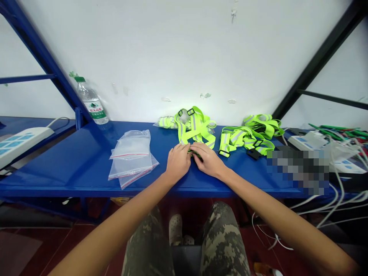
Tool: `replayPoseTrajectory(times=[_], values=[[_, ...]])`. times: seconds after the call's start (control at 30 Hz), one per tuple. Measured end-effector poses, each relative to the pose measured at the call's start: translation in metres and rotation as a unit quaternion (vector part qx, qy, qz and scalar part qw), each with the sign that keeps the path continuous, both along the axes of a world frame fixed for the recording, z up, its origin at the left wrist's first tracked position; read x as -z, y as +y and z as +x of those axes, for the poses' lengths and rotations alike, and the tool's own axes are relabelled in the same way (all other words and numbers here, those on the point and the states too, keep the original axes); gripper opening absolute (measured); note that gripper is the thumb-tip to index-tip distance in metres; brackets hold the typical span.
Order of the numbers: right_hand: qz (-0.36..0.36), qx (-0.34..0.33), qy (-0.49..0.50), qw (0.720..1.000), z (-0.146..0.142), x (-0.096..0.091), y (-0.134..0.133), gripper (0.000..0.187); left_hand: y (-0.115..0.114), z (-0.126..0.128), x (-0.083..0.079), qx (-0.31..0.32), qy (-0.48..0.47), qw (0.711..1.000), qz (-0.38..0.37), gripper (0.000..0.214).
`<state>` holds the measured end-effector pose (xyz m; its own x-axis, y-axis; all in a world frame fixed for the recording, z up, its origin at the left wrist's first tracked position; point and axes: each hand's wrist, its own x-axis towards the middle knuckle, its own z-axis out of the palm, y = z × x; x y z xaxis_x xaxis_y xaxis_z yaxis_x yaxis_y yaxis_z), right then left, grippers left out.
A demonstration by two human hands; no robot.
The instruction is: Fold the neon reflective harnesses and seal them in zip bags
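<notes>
My left hand (178, 160) and my right hand (209, 159) meet near the front of the blue table. Both have their fingers closed on the near end of a neon-yellow reflective strap harness (196, 130). A dark piece shows between the fingertips, mostly covered, so I cannot tell what it is. The harness has grey stripes and black buckles, and it spreads out behind my hands. To their right lie more folded reflective straps (237, 137) with black clips. Left of my hands, several clear zip bags (132, 145) with red seal lines overlap flat on the table.
A bagged bundle of reflective straps (167, 122) lies by the wall. A water bottle (93, 103) stands at the back left. Power strips (24, 141) sit at the left, with others at the right among white cables (340, 191). Metal frame posts rise on both sides.
</notes>
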<state>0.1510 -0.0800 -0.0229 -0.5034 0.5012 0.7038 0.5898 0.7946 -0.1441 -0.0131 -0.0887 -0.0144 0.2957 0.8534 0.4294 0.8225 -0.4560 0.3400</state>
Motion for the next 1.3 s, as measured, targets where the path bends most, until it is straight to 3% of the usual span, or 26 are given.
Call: replayPoseTrajectory(times=[0.17, 0.3, 0.43, 0.63, 0.77, 0.93, 1.13, 1.3], values=[[-0.029, 0.055, -0.036, 0.997, 0.015, 0.007, -0.009, 0.042, -0.007, 0.002, -0.008, -0.046, 0.068, 0.997, -0.014, 0.037], [-0.053, 0.059, -0.021, 0.997, 0.031, 0.014, -0.009, 0.043, -0.012, 0.004, -0.011, -0.062, 0.114, 0.991, -0.046, 0.037], [-0.067, 0.041, -0.013, 0.997, 0.038, 0.018, -0.007, 0.039, -0.012, 0.002, -0.005, -0.009, 0.092, 0.995, -0.029, 0.060], [-0.114, 0.035, 0.009, 0.993, 0.035, 0.008, -0.013, 0.031, -0.004, -0.002, 0.004, 0.072, 0.053, 0.996, -0.009, 0.051], [-0.152, 0.116, 0.038, 0.981, 0.032, 0.005, -0.015, 0.043, 0.001, 0.000, 0.009, 0.068, 0.085, 0.994, -0.011, 0.051], [-0.224, 0.234, 0.127, 0.938, 0.030, 0.006, -0.002, 0.069, 0.003, 0.001, 0.012, 0.078, 0.089, 0.993, -0.009, 0.050], [-0.295, 0.136, 0.022, 0.946, 0.030, -0.009, 0.008, 0.067, 0.001, -0.003, 0.008, 0.169, 0.077, 0.983, 0.013, 0.041], [-0.254, 0.032, -0.030, 0.966, 0.032, -0.008, 0.012, 0.056, -0.006, -0.004, 0.005, 0.167, 0.074, 0.983, -0.016, 0.048]])
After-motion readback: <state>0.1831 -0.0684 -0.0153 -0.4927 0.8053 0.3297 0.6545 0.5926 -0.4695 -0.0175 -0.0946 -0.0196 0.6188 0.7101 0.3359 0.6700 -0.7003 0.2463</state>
